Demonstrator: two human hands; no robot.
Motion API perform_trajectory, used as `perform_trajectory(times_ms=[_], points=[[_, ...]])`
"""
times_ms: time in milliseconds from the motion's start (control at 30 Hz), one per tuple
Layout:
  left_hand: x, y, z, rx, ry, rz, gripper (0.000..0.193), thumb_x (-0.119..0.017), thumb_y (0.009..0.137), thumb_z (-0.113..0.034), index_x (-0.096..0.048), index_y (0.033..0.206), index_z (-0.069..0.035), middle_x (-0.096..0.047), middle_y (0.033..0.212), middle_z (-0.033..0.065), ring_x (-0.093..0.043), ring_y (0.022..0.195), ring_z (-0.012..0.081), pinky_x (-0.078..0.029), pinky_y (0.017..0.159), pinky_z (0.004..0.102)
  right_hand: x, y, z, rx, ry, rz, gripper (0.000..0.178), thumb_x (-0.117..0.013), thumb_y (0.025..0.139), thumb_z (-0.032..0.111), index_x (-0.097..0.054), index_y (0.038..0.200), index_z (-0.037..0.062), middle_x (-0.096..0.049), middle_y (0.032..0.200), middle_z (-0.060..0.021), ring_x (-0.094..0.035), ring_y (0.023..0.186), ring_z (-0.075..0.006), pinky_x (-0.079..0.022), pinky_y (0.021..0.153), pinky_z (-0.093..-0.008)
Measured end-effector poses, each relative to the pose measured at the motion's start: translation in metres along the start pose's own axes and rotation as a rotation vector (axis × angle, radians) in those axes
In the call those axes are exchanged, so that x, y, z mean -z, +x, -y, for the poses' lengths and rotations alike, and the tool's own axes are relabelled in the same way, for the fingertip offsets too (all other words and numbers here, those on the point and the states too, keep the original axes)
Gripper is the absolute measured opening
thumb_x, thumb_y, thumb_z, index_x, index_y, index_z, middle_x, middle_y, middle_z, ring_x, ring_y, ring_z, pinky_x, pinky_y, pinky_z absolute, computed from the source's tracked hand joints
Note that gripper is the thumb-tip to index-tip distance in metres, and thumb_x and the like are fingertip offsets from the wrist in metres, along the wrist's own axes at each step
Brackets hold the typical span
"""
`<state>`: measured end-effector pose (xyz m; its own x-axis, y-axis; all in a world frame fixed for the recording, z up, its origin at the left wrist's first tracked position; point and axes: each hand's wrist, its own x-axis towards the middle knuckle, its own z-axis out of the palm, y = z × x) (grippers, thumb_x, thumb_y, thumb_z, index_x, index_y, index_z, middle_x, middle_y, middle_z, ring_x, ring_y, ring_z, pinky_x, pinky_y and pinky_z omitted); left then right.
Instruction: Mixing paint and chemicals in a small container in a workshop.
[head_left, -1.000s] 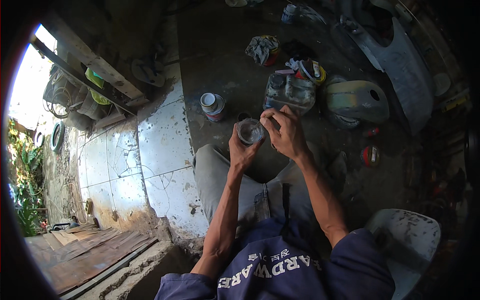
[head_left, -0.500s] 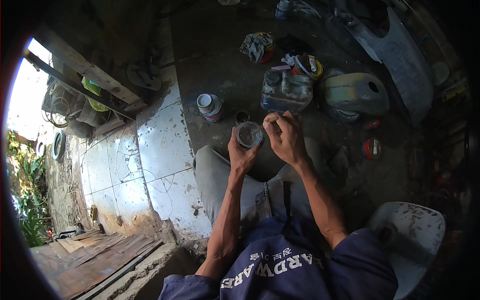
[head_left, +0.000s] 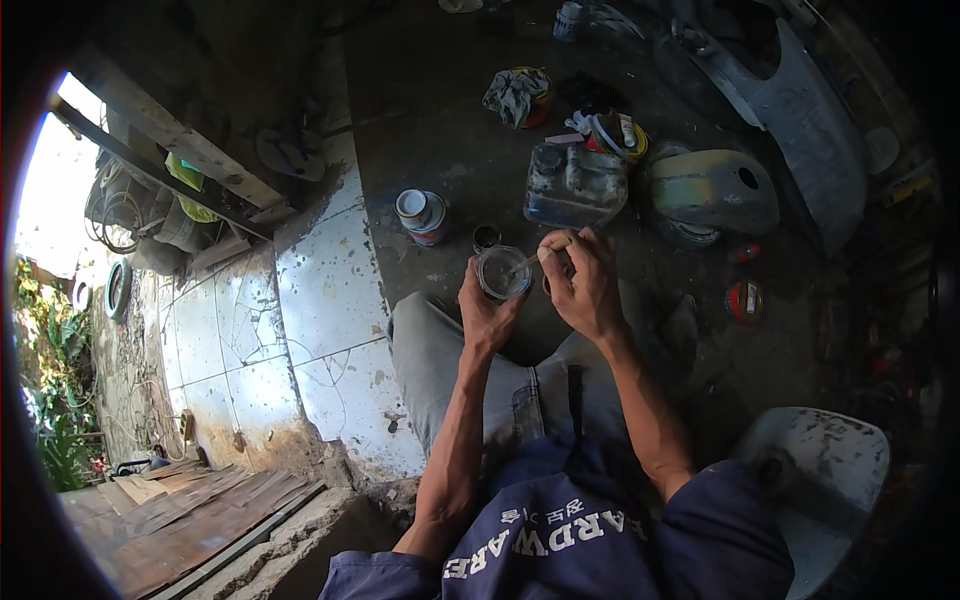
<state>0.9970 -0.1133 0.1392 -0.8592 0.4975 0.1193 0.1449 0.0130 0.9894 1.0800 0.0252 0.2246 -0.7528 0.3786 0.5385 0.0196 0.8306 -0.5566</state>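
My left hand (head_left: 488,313) is wrapped round a clear round cup (head_left: 503,272), tilted so that its open mouth shows. What the cup contains is hard to make out. Between the fingers of my right hand (head_left: 585,285) is a thin stick (head_left: 545,254), perhaps a brush handle, its lower end pointing into the cup. Just beyond the cup, a small dark open container (head_left: 486,237) stands on the floor. Farther left is a paint can (head_left: 421,216) with a pale lid or cup on top. A dirty translucent jerrycan (head_left: 575,187) is beyond my right hand.
A worn motorcycle fuel tank (head_left: 712,187) lies to the right, below a large grey body panel (head_left: 800,130). A small red-rimmed can (head_left: 744,301) is nearer. A rag-topped tin (head_left: 518,97) stands at the back. White cracked tiles (head_left: 330,290) cover the left; a grey plastic seat (head_left: 820,480) is lower right.
My right hand has shifted slightly right and turned, so the stick between its fingers shows more. The cup stays in my left hand, nearly in place.
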Motion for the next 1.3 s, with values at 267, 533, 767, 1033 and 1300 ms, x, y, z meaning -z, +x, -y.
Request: perform_trajectory(times_ms=[267,533,767,1033,1300], points=[[0.002,0.001,-0.009,-0.003,0.025,-0.003,0.055,-0.087,0.081,-0.012,-0.056,0.126,-0.003,-0.068,0.116,0.0101,-0.066,0.107,0.0191,-0.052,0.098,0.0346,0.013,0.007,0.011,-0.488,0.529,-0.013,0.01,-0.067,0.101,0.013,-0.067,0.099,0.003,-0.054,0.072,0.0021,-0.044,0.065,-0.0048,-0.037,0.057,-0.0264],[0.002,0.002,-0.013,0.042,-0.07,-0.023,0.057,-0.087,0.083,-0.013,-0.055,0.129,-0.003,-0.067,0.121,0.0099,-0.065,0.112,0.0193,-0.051,0.101,0.0348,0.043,0.019,0.021,-0.282,0.39,-0.117,0.012,-0.069,0.101,0.014,-0.069,0.103,0.0016,-0.059,0.083,-0.001,-0.044,0.072,-0.0082,-0.04,0.065,-0.0262],[0.003,0.004,-0.015,0.029,-0.059,-0.015,0.059,-0.087,0.083,-0.014,-0.054,0.131,-0.003,-0.067,0.122,0.0097,-0.065,0.114,0.0199,-0.05,0.102,0.0355,0.055,0.024,0.035,-0.168,0.258,-0.125,0.012,-0.07,0.101,0.015,-0.071,0.104,0.0034,-0.063,0.091,-0.003,-0.048,0.077,-0.0122,-0.043,0.07,-0.0276],[0.003,0.003,-0.009,0.016,0.01,0.01,0.057,-0.088,0.082,-0.012,-0.057,0.129,-0.003,-0.069,0.118,0.0098,-0.066,0.111,0.0196,-0.052,0.099,0.0342,0.04,0.02,0.043,-0.128,0.192,0.027,0.009,-0.07,0.099,0.017,-0.072,0.102,0.0084,-0.07,0.091,-0.0018,-0.055,0.081,-0.0178,-0.045,0.077,-0.0344],[-0.001,0.002,-0.005,-0.061,-0.037,-0.027,0.049,-0.086,0.079,-0.009,-0.061,0.121,-0.001,-0.073,0.111,0.0142,-0.072,0.102,0.0235,-0.055,0.092,0.0362,0.013,0.02,0.025,0.179,-0.007,0.191,0.01,-0.072,0.094,0.017,-0.071,0.102,0.012,-0.075,0.094,0.002,-0.055,0.085,-0.0203,-0.037,0.087,-0.04]])
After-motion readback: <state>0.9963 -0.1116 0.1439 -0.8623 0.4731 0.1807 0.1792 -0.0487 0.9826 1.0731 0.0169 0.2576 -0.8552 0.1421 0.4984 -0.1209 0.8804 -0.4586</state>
